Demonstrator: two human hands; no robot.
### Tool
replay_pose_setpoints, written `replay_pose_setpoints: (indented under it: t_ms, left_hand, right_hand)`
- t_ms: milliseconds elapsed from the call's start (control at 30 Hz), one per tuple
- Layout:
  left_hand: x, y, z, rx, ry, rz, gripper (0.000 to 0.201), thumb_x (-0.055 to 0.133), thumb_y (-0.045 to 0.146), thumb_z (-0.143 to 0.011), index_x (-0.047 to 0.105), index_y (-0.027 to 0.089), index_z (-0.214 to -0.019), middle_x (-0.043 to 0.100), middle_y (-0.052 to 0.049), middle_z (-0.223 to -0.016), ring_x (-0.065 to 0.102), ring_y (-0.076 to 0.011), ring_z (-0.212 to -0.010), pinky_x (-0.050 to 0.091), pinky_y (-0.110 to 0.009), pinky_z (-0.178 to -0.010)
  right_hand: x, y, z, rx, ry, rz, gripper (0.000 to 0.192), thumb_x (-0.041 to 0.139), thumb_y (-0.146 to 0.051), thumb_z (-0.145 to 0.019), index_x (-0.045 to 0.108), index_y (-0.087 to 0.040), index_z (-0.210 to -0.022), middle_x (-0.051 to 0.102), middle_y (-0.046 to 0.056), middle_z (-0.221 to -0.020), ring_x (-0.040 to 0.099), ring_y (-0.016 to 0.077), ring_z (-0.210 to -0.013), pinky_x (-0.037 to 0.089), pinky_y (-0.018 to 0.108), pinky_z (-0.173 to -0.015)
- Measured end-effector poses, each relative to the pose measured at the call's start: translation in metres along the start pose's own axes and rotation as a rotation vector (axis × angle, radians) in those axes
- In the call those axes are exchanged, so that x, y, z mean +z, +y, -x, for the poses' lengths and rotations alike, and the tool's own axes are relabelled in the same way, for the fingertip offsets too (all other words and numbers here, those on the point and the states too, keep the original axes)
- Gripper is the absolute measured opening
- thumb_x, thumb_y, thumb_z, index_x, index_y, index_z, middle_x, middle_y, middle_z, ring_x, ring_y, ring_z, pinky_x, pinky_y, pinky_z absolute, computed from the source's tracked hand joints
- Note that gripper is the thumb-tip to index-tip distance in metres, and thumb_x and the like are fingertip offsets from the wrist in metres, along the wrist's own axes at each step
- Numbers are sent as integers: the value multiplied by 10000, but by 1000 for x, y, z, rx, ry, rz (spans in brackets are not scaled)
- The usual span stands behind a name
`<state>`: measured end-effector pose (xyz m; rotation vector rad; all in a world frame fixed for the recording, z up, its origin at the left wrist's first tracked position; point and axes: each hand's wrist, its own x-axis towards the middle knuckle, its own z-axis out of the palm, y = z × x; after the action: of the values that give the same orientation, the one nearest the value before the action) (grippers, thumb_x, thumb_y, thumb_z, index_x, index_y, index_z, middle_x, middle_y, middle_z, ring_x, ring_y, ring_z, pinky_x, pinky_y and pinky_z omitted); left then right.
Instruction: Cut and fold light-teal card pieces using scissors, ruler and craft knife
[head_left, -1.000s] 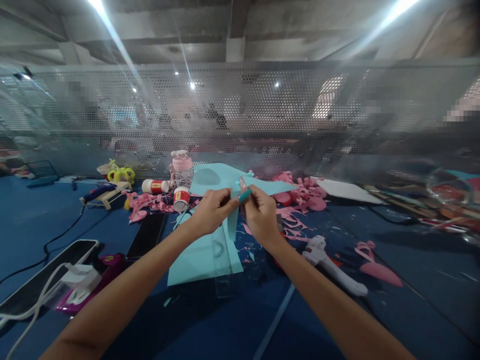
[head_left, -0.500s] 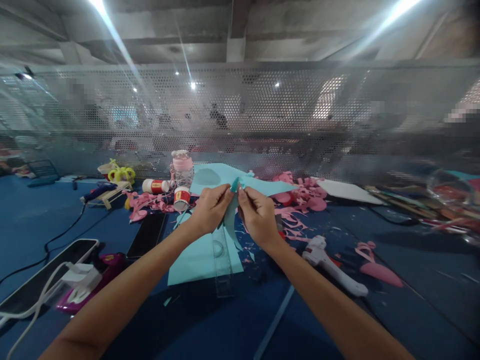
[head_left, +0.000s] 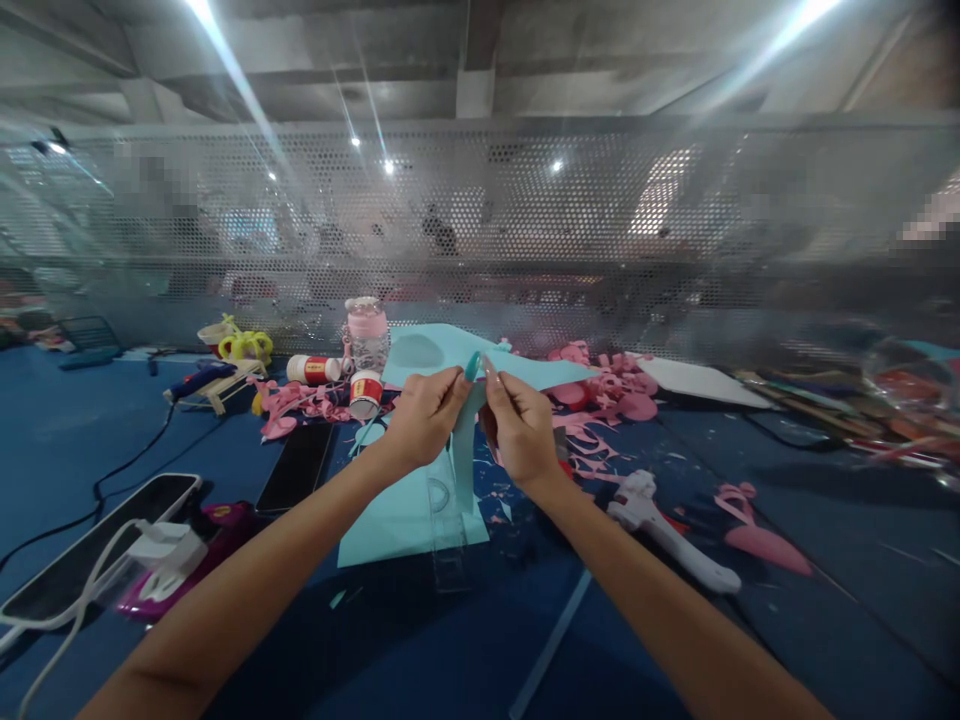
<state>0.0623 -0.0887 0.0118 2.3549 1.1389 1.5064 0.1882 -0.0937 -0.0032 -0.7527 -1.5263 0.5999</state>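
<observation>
A light blue strip [head_left: 465, 455], foam or paper, hangs from my fingertips with a small curl at its top. My left hand [head_left: 424, 420] is closed, pinching the strip beside the curl. My right hand [head_left: 521, 430] is closed too, its thumb and finger meeting at the curl's other side. Below the hands lies a light blue sheet [head_left: 382, 525] with a clear ruler [head_left: 448, 550] partly over it. Behind them, a larger light blue sheet [head_left: 442, 345] rests among pink scraps [head_left: 634, 390].
A hot glue gun [head_left: 667, 530] lies at right, near a pink cutout [head_left: 769, 548]. At left are a dark phone [head_left: 296, 468], a white-edged device [head_left: 161, 490] and a charger [head_left: 169, 548]. Paper cups [head_left: 366, 395] and a pink-lidded bottle [head_left: 367, 330] stand before the perforated metal screen [head_left: 480, 220].
The strip's hanging end has swung to hang straighter. Its top now shows a rounder curl, and my right fingertips have shifted slightly. The view has moved a little.
</observation>
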Motion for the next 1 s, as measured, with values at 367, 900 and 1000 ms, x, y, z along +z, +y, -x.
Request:
replay_pose_setpoints:
  t_ms: [367,900,1000]
  left_hand:
    - [13,6,13,-77,222,-11,335,323,340,-908,332,199,-605,304,53,-487,287,-94,-445,205,-250,-475]
    - [13,8,15,-92,291,19,379,307,397,-917,315,203,-591,291,56,-462,281,-90,-420,204,-253,-454]
    - [10,7,13,-98,288,20,403,298,440,-915,313,207,-588,290,56,-448,281,-94,-414,207,-258,-458]
  right_hand:
    - [8,-1,10,-96,19,125,348,409,-371,-896,345,-201,-600,271,-70,-519,271,78,-479,226,236,-466]
    - [6,-4,9,-68,-34,-29,395,415,-460,-875,372,-205,-578,341,-54,-507,327,84,-476,281,229,-457]
    - [5,-6,6,-32,-88,-149,468,389,-551,-858,408,-206,-542,383,-45,-466,363,84,-428,308,234,-428]
